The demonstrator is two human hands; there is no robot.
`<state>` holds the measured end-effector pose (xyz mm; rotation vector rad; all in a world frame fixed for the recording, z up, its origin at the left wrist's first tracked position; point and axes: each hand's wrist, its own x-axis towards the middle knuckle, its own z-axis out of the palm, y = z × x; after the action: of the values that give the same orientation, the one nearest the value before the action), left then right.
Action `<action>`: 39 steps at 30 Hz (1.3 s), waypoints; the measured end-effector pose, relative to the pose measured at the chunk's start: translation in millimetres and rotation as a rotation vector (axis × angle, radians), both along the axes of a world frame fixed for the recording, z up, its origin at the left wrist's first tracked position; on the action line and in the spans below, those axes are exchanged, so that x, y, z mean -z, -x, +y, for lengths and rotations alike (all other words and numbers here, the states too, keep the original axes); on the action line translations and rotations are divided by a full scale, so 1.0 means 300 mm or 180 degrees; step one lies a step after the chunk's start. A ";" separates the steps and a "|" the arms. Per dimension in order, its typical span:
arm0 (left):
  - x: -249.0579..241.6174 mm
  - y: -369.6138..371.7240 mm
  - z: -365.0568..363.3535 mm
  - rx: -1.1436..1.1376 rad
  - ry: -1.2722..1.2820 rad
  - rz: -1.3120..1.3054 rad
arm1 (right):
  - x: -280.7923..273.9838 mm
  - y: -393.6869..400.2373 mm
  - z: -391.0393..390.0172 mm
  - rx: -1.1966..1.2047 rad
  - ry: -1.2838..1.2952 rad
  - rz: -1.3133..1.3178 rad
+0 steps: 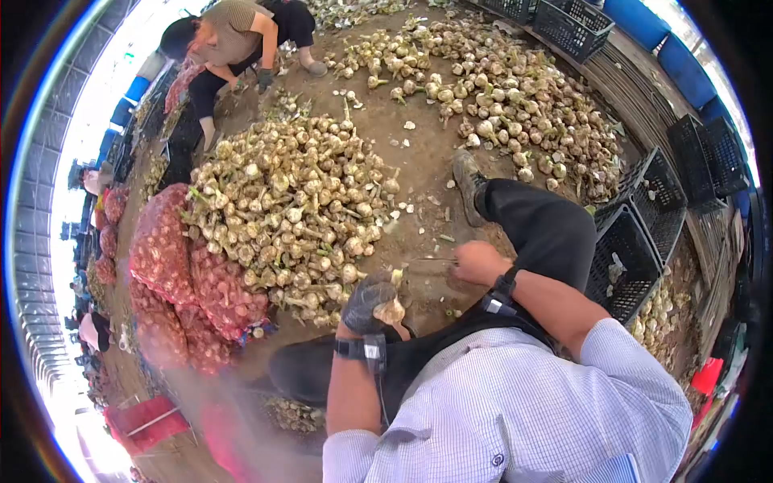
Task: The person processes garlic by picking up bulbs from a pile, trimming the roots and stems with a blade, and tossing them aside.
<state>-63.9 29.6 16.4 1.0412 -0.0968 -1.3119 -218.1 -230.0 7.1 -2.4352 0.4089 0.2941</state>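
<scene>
My left hand [367, 304], in a dark grey glove, is closed round a garlic bulb [390, 311], whose pale stem points up. To its right my bare right hand [477, 264] is wrapped round a thin metal tool [435, 259], which looks like a blade and points left toward the garlic. The tool and the bulb are apart. Just beyond my left hand lies a large heap of garlic [298, 201] with stems on. Both wrists wear dark bands with small devices.
Red mesh sacks [165, 233] full of garlic lean at the heap's left. Another garlic heap [523, 97] spreads at the upper right. Black crates [624, 262] stand right of my bent leg. A co-worker [233, 40] crouches at the upper left.
</scene>
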 end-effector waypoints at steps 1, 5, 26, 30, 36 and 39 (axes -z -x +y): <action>0.017 -0.011 0.001 0.0158 -0.0229 -0.0979 | 0.043 -0.004 -0.035 -0.0061 0.0282 0.0332; 0.113 0.014 -0.015 -0.0207 -0.0526 -0.1632 | -0.009 -0.003 -0.016 0.0383 -0.0577 -0.0680; -0.071 0.204 -0.231 -0.0048 -0.0350 -0.2346 | -0.121 -0.042 0.028 0.0383 -0.1591 -0.1123; -0.080 0.194 -0.201 0.0099 -0.0761 -0.2748 | -0.197 0.009 0.039 -0.0112 -0.1076 -0.1238; -0.019 0.199 -0.177 0.0158 -0.0708 -0.2738 | -0.195 0.013 0.051 -0.0344 -0.0592 -0.1501; 0.004 0.199 -0.170 -0.0118 -0.0629 -0.1966 | -0.185 0.013 0.056 -0.0413 -0.0479 -0.1309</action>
<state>-123.6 -21.5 15.3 1.5847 -0.4165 -0.9399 -222.1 -213.1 62.7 -2.2997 0.0455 -0.1202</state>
